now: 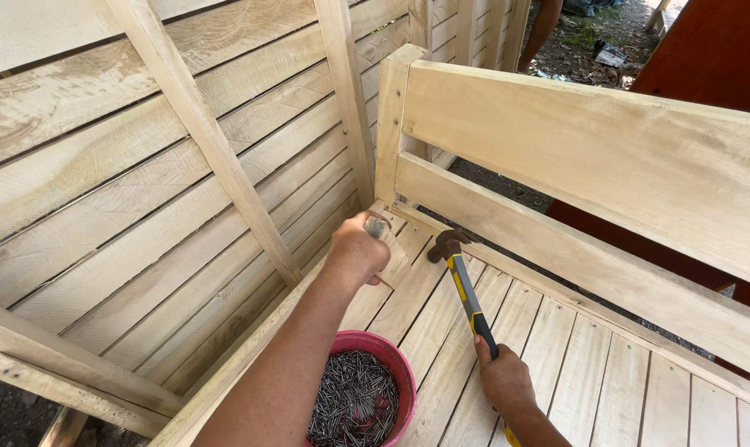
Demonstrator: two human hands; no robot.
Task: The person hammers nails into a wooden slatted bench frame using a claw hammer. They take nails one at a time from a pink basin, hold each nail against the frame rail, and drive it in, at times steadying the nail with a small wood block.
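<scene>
My left hand is closed around a small wooden block, pressing it into the back corner of a pale wooden bench seat, by the corner post. My right hand grips the yellow-and-black handle of a claw hammer. The hammer's head hovers just right of the block, above the seat slats. A pink bowl filled with dark nails sits on the seat between my forearms.
A slatted wooden side panel with a diagonal brace rises at the left. Two wide backrest boards run to the right. Behind them stands a red-brown panel. Dirt ground and another person's leg show at the top.
</scene>
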